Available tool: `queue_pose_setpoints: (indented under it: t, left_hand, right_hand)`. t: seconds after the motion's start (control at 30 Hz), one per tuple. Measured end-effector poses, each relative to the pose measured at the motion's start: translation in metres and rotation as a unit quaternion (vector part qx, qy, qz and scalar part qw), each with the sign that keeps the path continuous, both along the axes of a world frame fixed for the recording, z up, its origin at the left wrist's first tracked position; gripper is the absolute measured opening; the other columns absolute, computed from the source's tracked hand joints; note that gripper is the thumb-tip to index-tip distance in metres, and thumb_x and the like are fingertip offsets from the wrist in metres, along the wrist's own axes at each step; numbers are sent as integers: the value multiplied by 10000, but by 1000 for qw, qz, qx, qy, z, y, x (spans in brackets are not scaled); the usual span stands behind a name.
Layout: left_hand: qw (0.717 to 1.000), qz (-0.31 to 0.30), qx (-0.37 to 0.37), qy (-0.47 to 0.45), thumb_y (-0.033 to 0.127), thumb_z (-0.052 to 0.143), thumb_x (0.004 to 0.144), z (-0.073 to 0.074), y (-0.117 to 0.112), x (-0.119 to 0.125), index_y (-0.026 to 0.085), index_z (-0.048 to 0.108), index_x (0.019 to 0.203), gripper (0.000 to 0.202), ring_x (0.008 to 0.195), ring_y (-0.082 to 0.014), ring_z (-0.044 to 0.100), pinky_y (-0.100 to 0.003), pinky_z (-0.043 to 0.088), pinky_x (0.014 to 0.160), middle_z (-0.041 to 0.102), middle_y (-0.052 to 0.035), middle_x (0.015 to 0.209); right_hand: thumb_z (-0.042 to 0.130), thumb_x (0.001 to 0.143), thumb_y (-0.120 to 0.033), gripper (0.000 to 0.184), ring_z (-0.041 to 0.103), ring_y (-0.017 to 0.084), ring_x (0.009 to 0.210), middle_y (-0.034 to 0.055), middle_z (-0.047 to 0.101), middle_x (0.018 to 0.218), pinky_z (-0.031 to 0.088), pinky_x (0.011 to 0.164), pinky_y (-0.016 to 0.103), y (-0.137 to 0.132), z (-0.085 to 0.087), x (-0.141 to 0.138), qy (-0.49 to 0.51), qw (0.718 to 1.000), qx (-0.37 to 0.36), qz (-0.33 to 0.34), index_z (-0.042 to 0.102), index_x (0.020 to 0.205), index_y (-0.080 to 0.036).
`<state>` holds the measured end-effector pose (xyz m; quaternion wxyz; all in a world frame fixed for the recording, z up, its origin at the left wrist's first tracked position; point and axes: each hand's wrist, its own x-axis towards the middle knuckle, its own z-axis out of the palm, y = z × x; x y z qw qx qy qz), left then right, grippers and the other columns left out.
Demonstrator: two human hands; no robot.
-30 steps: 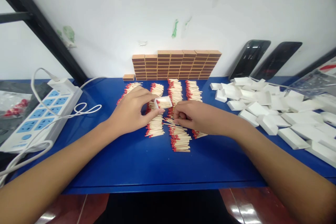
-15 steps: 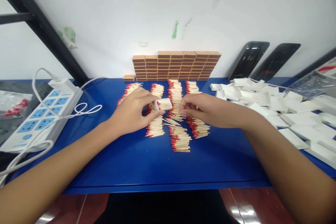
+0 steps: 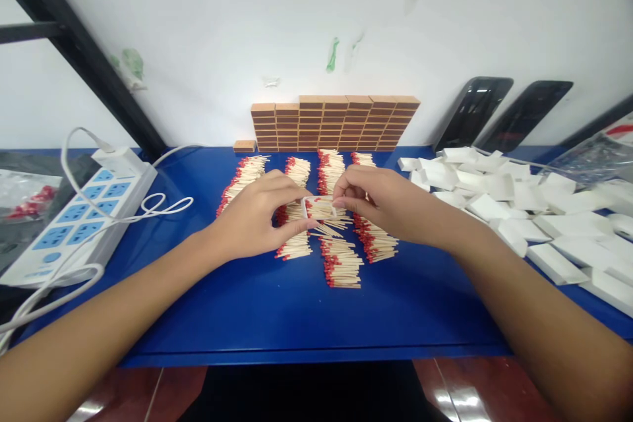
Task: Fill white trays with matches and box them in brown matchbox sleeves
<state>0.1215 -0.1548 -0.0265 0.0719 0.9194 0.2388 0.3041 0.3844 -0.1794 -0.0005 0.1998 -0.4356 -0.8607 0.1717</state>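
My left hand point(image 3: 254, 217) pinches a small white matchbox tray point(image 3: 319, 207) by its left end, over the rows of red-tipped matches point(image 3: 341, 264) on the blue table point(image 3: 277, 306). The tray holds matches. From the right, my right hand point(image 3: 380, 204) meets it, fingers closed at the tray's right edge, pressing on the matches inside. Both hands hover just above the middle match rows. Whether the right fingers still hold loose matches is hidden.
A stacked wall of brown matchboxes point(image 3: 336, 122) stands against the back wall, one loose box point(image 3: 244, 145) beside it. Several white empty trays point(image 3: 514, 201) are heaped at right. A white power strip point(image 3: 74, 217) with cables lies at left. Dark phone-like slabs point(image 3: 472, 112) lean at back right.
My right hand rose from the match piles and moved left to the tray. The tray, in my left hand, shifted slightly right and now holds more matches.
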Motion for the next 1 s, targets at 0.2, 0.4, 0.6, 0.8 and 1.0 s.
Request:
queue_pose_setpoints:
  t: [0.2, 0.4, 0.6, 0.8, 1.0]
  left_hand:
    - [1000, 5, -1, 8, 478, 706, 962, 0, 0, 0, 177, 727, 1172, 368, 921, -241, 630, -398, 523, 846, 725, -83, 952]
    - [1000, 1, 10, -1, 473, 707, 965, 0, 0, 1, 174, 734, 1145, 350, 924, -234, 634, -393, 525, 853, 736, -81, 971]
    - [1000, -2, 13, -4, 463, 700, 971, 1, -1, 1, 174, 736, 1137, 335, 919, -231, 639, -394, 527, 854, 745, -85, 985]
    - [999, 31, 32, -4, 472, 704, 967, 0, 2, 0, 158, 733, 1193, 388, 903, -230, 632, -384, 517, 832, 718, -76, 919]
    - [994, 84, 70, -12, 458, 706, 962, 1, 6, -3, 132, 748, 1123, 365, 933, -250, 643, -414, 522, 884, 726, -92, 940]
  right_hand:
    - [526, 1059, -325, 172, 544, 176, 778, 43, 630, 913, 384, 687, 309, -2, -3, -6, -7, 999, 44, 0, 576, 937, -216]
    - [547, 1043, -285, 137, 556, 172, 766, 49, 636, 928, 394, 669, 305, -4, -5, -10, -9, 997, 74, 3, 567, 929, -211]
    - [562, 1038, -274, 127, 577, 174, 782, 58, 658, 940, 414, 682, 308, -5, -7, -13, 5, 995, 94, 10, 622, 952, -202]
    - [573, 1020, -271, 141, 552, 169, 730, 37, 632, 839, 383, 675, 314, -5, 1, -6, 15, 991, 129, -10, 661, 935, -200]
    - [665, 949, -315, 190, 539, 141, 653, -5, 640, 705, 357, 611, 292, -8, -1, -11, -49, 999, -12, 8, 679, 798, -201]
